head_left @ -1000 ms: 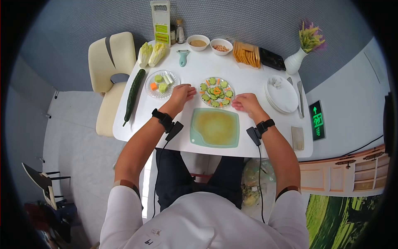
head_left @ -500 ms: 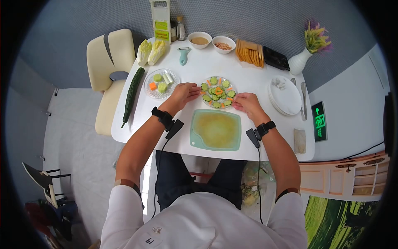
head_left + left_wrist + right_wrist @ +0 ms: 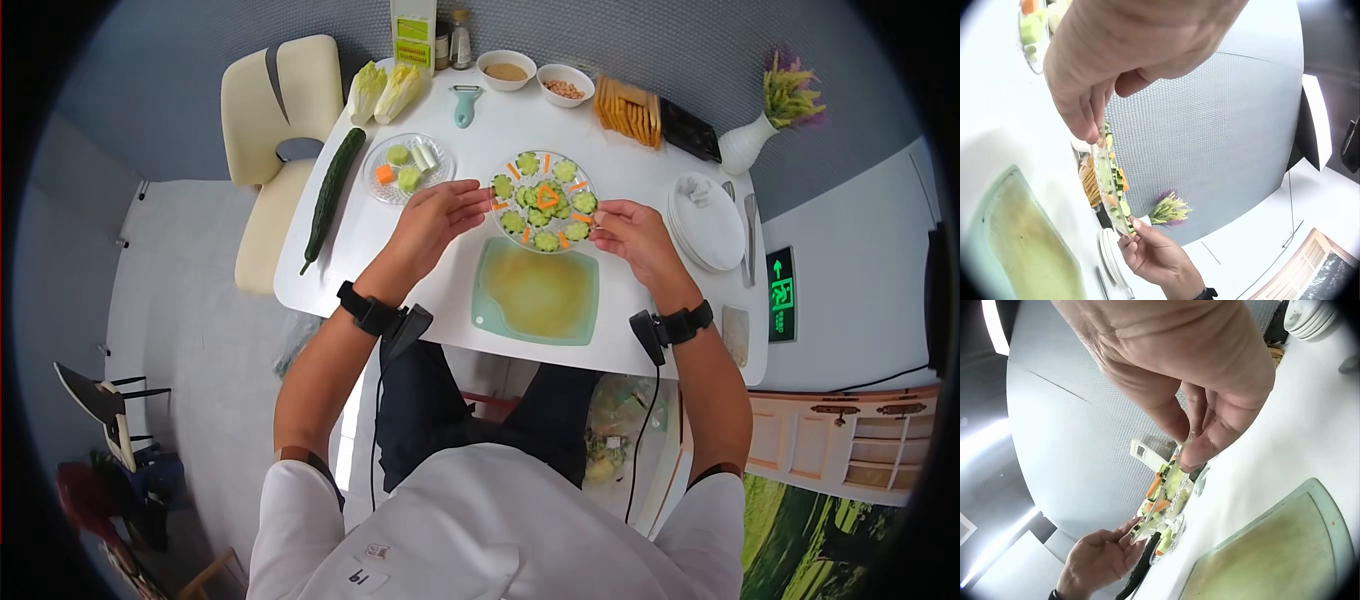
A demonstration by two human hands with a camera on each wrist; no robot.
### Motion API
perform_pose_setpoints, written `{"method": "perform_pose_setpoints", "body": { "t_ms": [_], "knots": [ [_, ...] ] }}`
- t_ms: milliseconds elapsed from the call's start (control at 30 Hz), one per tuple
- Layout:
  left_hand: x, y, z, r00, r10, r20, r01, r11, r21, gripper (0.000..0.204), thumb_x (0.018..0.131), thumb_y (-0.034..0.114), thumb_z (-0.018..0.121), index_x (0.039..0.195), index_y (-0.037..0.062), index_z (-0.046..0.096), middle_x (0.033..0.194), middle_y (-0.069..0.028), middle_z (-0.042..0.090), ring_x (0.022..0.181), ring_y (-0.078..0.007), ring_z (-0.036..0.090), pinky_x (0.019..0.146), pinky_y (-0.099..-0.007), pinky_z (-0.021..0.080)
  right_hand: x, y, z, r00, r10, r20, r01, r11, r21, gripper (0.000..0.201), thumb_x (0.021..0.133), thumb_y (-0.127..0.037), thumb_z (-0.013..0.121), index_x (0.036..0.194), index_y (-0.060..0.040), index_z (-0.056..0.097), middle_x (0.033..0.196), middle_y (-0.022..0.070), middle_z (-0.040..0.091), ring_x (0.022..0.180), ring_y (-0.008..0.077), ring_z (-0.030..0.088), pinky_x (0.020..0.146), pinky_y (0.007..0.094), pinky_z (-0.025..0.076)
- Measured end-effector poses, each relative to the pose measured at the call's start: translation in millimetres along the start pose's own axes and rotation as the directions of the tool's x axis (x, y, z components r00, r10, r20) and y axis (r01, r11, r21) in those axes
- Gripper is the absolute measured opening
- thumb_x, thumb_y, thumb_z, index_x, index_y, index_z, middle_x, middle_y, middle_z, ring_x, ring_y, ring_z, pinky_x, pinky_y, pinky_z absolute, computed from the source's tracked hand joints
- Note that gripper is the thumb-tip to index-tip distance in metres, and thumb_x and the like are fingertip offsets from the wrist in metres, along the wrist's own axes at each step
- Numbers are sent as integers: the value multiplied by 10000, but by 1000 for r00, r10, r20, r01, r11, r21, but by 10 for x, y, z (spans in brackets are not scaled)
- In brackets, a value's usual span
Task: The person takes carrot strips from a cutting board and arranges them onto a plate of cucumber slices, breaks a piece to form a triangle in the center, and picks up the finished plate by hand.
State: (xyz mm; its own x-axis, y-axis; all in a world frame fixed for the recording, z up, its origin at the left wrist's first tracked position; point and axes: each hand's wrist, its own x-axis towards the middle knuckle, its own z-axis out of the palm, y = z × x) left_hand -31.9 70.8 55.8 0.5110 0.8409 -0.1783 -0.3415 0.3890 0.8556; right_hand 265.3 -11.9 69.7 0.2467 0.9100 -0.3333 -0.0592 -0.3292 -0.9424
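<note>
A clear glass plate (image 3: 504,226) bears cucumber slices (image 3: 547,241) cut like flowers and thin orange sticks, probably carrot, around a central pile. It is held up above the table, as both wrist views show. My right hand (image 3: 640,240) pinches its right rim between thumb and fingers (image 3: 1200,453). At the opposite rim my left hand (image 3: 432,225) supports the plate with its fingers nearly straight; in the left wrist view those fingertips (image 3: 1090,134) touch the rim while the thumb stays apart. A green-edged cutting board (image 3: 535,295), wet and yellowish, lies just below the plate on the near side.
On the left are a whole cucumber (image 3: 333,200), a glass dish (image 3: 375,190) of vegetable pieces and cabbage hearts (image 3: 400,93). A peeler (image 3: 464,106), two bowls (image 3: 507,72) and sliced bread (image 3: 628,112) stand behind. Stacked white plates (image 3: 708,235) and a vase (image 3: 748,142) are right.
Both hands have closed in on the plate's rims and raised it off the table toward me. It looks larger in the head view, whose camera has also shifted.
</note>
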Motion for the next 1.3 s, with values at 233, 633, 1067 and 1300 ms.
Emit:
{"method": "perform_pose_setpoints", "body": {
  "t_ms": [233,633,1067,1300],
  "knots": [
    [-378,54,-3,998,53,17,-52,998,-45,422,1029,73,434,1393,-140,453,1311,-229,626,1179,-259,651,1048,-368,525,-159,-120,49,998,-17,54,19,999,-26,309,948,-97,685,1206,65,638,1032,114,703,825,155,693,736,258,583],
    [-450,9,-92,999,39,4,-38,991,-126,397,1037,119,488,1345,-131,494,1180,-181,662,1091,-236,678,979,-358,567,-225,-258,114,994,-37,102,40,999,-31,277,923,-79,690,1159,62,658,967,92,699,763,136,669,695,243,562],
    [-188,-66,-90,974,-195,112,217,944,-249,434,1094,304,484,1295,-77,535,1216,-204,645,1130,-292,685,981,-387,595,-174,-289,87,984,-16,180,28,998,-62,281,919,-80,683,1159,63,651,941,77,692,755,119,662,696,242,559],
    [-203,-63,-94,958,-211,195,254,939,-230,449,1097,290,483,1339,-87,519,1247,-242,658,1136,-309,695,967,-376,608,-144,-310,83,979,-10,203,29,996,-88,278,927,-84,682,1161,63,651,934,75,690,755,116,662,696,240,555]
  ]
}}
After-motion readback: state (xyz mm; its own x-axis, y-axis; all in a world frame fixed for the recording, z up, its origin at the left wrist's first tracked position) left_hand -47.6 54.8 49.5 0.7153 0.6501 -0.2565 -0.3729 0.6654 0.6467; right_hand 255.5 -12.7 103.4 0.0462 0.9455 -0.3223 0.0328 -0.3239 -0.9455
